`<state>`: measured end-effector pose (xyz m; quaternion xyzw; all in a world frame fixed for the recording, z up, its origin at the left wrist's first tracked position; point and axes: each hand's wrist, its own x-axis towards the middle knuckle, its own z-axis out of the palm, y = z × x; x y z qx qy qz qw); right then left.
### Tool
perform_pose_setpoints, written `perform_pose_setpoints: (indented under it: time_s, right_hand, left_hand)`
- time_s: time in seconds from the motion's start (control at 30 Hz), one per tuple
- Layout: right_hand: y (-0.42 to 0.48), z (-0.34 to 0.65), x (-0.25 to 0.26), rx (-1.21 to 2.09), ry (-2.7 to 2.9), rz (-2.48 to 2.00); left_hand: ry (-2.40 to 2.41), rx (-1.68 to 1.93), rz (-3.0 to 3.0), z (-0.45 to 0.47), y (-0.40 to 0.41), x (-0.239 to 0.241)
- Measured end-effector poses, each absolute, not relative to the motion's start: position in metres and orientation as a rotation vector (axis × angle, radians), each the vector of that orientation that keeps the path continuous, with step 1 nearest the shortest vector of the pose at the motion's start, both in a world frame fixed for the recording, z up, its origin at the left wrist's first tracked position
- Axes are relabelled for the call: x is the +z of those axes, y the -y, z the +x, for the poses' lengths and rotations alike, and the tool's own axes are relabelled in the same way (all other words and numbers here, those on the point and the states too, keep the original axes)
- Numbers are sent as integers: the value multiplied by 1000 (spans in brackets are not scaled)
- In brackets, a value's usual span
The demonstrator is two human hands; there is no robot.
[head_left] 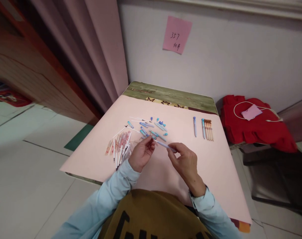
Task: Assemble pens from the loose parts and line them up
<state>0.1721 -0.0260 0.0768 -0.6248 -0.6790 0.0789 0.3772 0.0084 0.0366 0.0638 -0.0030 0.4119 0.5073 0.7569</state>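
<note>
In my right hand [187, 161] is a pale lilac-blue pen barrel [163, 143], gripped between thumb and fingers and pointing left. My left hand [143, 153] is closed in a pinch by the barrel's left end; what its fingertips hold is too small to make out. Just beyond my hands lies a loose group of blue and teal pen parts [160, 126], with small caps among them. Left of my left hand is a pile of pinkish clear pen barrels [121, 139]. White refills [120, 155] with dark tips lie beside and partly over that pile.
Toward the table's right side, several brown-topped pens [209, 130] lie in a row beside a blue-topped pen [203, 128]. Another blue pen [195, 126] lies apart. A red cloth [255, 127] with a white cable sits right of the pink-covered table [225, 186]. A wall stands behind.
</note>
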Motion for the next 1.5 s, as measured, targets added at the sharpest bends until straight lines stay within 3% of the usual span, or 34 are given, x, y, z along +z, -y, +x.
perform_pose_setpoints:
  time_s: [0.83,1.3,1.5]
  right_hand:
    - [27,162,71,128,1733,-1561]
    - [5,146,79,330,1479,-1361]
    - [-5,143,80,258,1531,-1380]
  left_hand:
    - [-940,1191,178,11,-19,64]
    - [-865,1135,-38,4,-32,81]
    - [-854,1171,17,0,-32,83]
